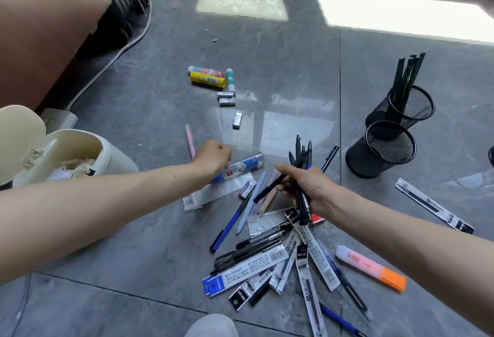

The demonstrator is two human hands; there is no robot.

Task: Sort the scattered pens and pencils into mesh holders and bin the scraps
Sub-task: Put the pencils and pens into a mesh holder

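Head view looked down on the floor (133,269), where the right grip (307,189) clasped a bundle of black pens (298,146), tips fanned upward, probably gathered so they could go in one drop into the empty mesh holder (369,160) just beside it. The farther holder (379,114) already kept dark pencils (406,77) upright. The left grip (212,158) was curled at the pink pen (189,141); whether it held it, I could not tell. The open bin (117,154) stood near for scraps.
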